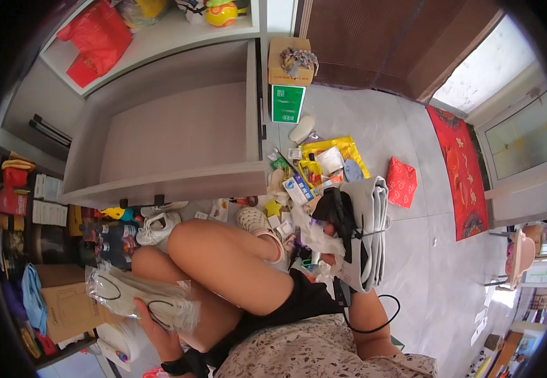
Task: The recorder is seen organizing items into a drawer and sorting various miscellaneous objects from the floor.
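At the lower left, my left hand (151, 326) is closed round the edge of a clear plastic packet (138, 299). Pale, flat pieces with dark curved trim show through the plastic; their exact kind is unclear. On the right, a folded grey felt-like piece (374, 233) stands on edge with black straps (336, 211) beside it. My right hand (329, 232) is mostly hidden behind these, fingers bent against them, and it appears to grip the grey piece. Crumpled whitish plastic (314, 234) hangs next to those fingers. A black cable (387, 299) loops by my right forearm.
A pulled-out drawer (179, 126) juts ahead of my knees. Assorted small items, a yellow bag (351, 151) and a blue-white box (298, 189) crowd the floor. Right of them lies a red packet (402, 183). Shelves with bottles (112, 239) and a cardboard box (65, 302) line the left.
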Action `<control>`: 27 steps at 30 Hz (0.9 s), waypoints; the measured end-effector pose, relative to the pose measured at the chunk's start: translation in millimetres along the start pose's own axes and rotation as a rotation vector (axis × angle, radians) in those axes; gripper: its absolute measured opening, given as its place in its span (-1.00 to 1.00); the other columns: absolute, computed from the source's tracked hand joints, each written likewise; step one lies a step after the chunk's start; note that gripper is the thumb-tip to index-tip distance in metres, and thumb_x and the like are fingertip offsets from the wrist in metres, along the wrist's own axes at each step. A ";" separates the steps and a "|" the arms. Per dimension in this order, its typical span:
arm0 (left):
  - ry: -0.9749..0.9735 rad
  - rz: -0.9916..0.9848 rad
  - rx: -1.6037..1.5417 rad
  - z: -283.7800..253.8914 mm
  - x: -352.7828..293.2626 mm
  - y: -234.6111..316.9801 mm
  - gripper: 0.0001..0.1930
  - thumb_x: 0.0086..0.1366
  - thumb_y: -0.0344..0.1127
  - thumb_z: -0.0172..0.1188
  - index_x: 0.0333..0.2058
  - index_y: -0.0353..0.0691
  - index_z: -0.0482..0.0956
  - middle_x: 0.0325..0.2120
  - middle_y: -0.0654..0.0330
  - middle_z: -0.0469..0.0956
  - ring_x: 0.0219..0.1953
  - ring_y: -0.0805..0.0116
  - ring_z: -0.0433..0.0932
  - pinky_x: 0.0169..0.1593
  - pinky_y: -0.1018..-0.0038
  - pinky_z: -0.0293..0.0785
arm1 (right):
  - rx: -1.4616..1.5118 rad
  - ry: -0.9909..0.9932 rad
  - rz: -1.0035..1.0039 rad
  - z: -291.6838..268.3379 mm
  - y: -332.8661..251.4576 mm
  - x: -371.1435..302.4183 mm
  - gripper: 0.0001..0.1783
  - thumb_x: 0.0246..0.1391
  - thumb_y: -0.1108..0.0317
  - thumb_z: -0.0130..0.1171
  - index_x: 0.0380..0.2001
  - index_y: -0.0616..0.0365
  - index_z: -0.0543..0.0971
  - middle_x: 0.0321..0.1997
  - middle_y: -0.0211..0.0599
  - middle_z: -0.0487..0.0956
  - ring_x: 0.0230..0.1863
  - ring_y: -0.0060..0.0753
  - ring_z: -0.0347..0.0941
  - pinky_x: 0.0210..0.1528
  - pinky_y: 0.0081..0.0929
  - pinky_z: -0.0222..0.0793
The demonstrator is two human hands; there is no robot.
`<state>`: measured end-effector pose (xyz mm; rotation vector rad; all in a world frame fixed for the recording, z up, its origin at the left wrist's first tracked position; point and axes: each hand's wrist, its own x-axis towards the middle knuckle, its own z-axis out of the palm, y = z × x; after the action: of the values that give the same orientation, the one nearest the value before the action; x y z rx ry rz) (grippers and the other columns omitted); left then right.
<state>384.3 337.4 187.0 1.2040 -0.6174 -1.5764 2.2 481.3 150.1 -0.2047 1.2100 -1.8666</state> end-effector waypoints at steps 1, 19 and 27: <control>-0.022 0.033 -0.003 -3.4 -0.6 -0.4 -0.41 0.41 0.00 0.00 0.24 -0.26 0.20 0.15 0.10 0.34 0.14 0.26 0.37 0.19 0.32 0.34 | 0.108 -0.004 0.012 9.4 -4.2 -4.7 -0.43 0.17 0.45 0.06 0.25 0.21 0.26 0.10 -0.21 0.49 0.05 -0.41 0.44 0.07 -0.48 0.41; -0.130 0.373 0.123 26.4 -23.1 -2.9 -0.31 0.29 -0.30 0.21 0.28 -0.24 0.04 0.21 0.13 0.23 0.18 0.26 0.30 0.26 0.32 0.19 | -0.157 -0.275 0.052 22.2 -28.5 -12.1 0.02 -0.12 -0.20 0.36 0.23 0.31 0.26 0.17 -0.17 0.45 0.17 -0.19 0.40 0.22 -0.19 0.31; -0.052 0.254 -0.205 43.6 33.6 64.8 -0.46 0.32 -0.23 0.14 0.21 -0.27 0.24 0.06 0.08 0.45 0.05 0.23 0.46 0.13 0.34 0.37 | -0.300 -0.367 -0.046 138.5 -88.7 12.6 -0.32 0.25 -0.09 -0.08 0.19 0.27 0.33 0.11 -0.09 0.50 0.06 -0.18 0.48 0.14 -0.26 0.38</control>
<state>371.3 276.1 244.5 0.8982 -0.6010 -1.4210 19.5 393.3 288.6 -0.7125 1.2248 -1.5884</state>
